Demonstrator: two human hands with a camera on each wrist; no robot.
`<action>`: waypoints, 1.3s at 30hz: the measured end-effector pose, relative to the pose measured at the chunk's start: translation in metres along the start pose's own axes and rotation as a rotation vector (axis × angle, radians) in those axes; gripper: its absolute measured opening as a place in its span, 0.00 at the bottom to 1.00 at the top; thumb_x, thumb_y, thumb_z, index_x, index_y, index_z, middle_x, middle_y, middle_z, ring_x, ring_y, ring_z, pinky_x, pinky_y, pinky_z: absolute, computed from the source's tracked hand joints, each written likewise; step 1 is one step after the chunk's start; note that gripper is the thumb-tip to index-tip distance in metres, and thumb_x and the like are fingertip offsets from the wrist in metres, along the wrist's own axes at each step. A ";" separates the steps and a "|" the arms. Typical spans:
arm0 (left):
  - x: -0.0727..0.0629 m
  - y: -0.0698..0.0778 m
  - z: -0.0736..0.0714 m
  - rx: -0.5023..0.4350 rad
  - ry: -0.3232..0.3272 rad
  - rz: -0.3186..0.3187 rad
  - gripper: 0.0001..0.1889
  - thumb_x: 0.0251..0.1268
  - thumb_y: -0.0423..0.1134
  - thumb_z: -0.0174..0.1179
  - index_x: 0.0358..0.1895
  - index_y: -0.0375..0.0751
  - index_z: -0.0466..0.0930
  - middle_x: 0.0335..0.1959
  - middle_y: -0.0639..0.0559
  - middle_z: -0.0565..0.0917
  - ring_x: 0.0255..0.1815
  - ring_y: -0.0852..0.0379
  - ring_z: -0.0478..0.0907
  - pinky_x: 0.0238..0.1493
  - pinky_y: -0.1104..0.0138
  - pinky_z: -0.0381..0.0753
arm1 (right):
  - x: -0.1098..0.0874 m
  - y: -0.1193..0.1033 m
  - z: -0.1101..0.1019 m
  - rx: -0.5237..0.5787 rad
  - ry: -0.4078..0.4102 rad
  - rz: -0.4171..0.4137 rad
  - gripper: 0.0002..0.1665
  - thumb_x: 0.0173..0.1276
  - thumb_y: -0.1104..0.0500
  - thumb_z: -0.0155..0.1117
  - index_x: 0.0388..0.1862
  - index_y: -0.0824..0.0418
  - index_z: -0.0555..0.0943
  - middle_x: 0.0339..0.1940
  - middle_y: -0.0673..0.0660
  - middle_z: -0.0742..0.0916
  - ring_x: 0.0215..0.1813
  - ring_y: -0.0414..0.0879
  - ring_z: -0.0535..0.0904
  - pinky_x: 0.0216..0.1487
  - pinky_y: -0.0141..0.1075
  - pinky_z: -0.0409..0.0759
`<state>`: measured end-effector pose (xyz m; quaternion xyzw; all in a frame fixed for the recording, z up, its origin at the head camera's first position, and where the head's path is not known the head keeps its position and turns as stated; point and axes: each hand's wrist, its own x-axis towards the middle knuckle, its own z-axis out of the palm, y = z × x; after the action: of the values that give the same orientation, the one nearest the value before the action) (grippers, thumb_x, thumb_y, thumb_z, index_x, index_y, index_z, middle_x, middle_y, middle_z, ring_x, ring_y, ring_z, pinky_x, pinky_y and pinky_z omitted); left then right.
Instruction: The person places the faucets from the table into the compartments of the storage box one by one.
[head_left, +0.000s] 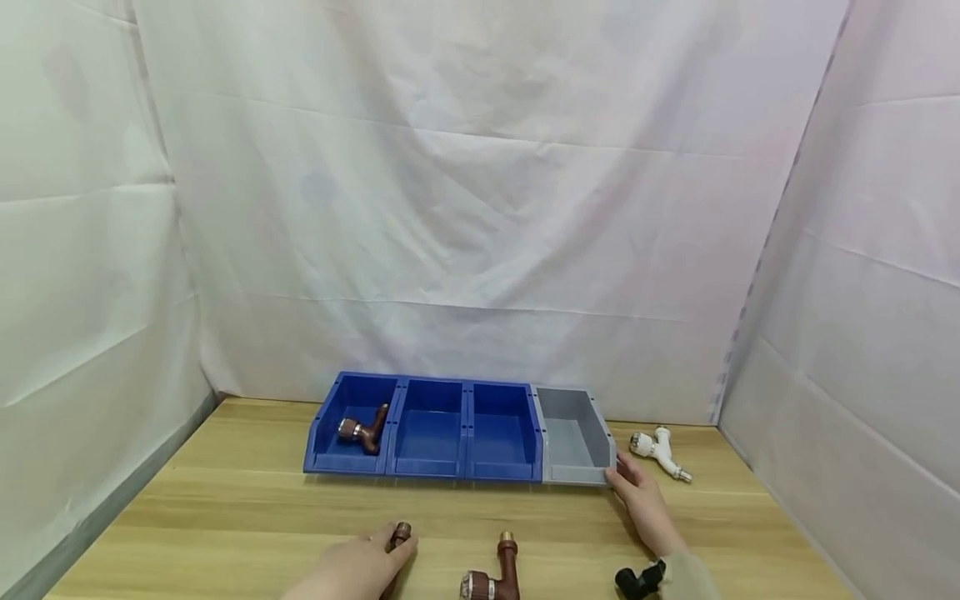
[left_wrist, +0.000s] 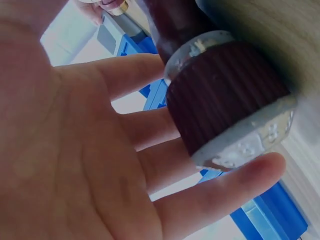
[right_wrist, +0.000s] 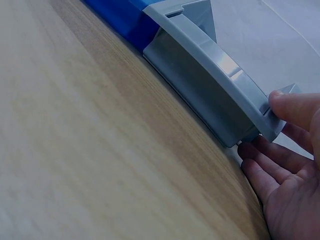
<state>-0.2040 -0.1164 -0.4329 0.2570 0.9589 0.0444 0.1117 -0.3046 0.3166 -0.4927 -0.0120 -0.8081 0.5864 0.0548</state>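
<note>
My left hand (head_left: 360, 567) is at the near edge of the table, holding a brown faucet (head_left: 402, 533). Close up in the left wrist view, the fingers reach around the ribbed knob of that faucet (left_wrist: 225, 95). My right hand (head_left: 641, 500) grips the front right corner of the grey bin (head_left: 577, 475). In the right wrist view the thumb (right_wrist: 290, 105) lies on the bin's rim and the other fingers are beneath it. A second brown faucet (head_left: 507, 571) lies on the table between my hands.
Three blue bins (head_left: 465, 479) stand in a row left of the grey one. The leftmost contains a brown faucet (head_left: 367, 433). A white faucet (head_left: 660, 450) lies right of the row, and a black fitting (head_left: 637, 581) is near my right wrist. White cloth (head_left: 480, 208) hangs behind.
</note>
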 end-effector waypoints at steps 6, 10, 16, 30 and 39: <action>-0.001 0.001 -0.001 -0.042 0.000 -0.005 0.45 0.44 0.70 0.67 0.67 0.50 0.73 0.61 0.34 0.74 0.49 0.38 0.79 0.41 0.47 0.81 | -0.001 0.000 -0.001 0.010 -0.004 -0.027 0.37 0.74 0.50 0.57 0.76 0.62 0.59 0.71 0.66 0.69 0.70 0.53 0.64 0.55 0.22 0.67; -0.003 0.001 -0.001 -0.044 0.009 0.013 0.47 0.41 0.70 0.69 0.67 0.49 0.73 0.60 0.34 0.74 0.48 0.39 0.79 0.42 0.49 0.81 | 0.000 0.001 -0.001 0.022 -0.027 -0.025 0.36 0.75 0.51 0.56 0.76 0.62 0.58 0.71 0.67 0.68 0.70 0.52 0.63 0.55 0.23 0.68; -0.005 0.001 -0.001 -0.028 0.043 0.036 0.49 0.40 0.70 0.69 0.67 0.46 0.73 0.60 0.35 0.74 0.51 0.39 0.78 0.44 0.48 0.81 | 0.003 0.002 -0.001 0.025 -0.024 -0.023 0.35 0.75 0.53 0.56 0.75 0.62 0.59 0.71 0.67 0.68 0.69 0.52 0.64 0.54 0.23 0.69; -0.006 0.002 0.001 0.008 0.010 0.020 0.46 0.42 0.74 0.64 0.65 0.52 0.75 0.61 0.36 0.74 0.54 0.38 0.76 0.45 0.47 0.80 | -0.003 0.002 -0.001 0.033 -0.037 -0.016 0.36 0.75 0.52 0.55 0.76 0.62 0.57 0.72 0.67 0.66 0.71 0.54 0.62 0.54 0.22 0.68; -0.006 0.000 0.000 0.020 0.005 0.032 0.45 0.42 0.76 0.62 0.65 0.55 0.75 0.62 0.37 0.74 0.54 0.39 0.76 0.45 0.48 0.80 | 0.000 0.004 -0.001 0.023 -0.031 -0.036 0.36 0.75 0.52 0.56 0.76 0.63 0.58 0.72 0.67 0.67 0.71 0.54 0.62 0.55 0.21 0.67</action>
<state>-0.1991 -0.1195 -0.4317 0.2736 0.9553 0.0370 0.1060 -0.3050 0.3188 -0.4965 0.0125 -0.8021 0.5947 0.0528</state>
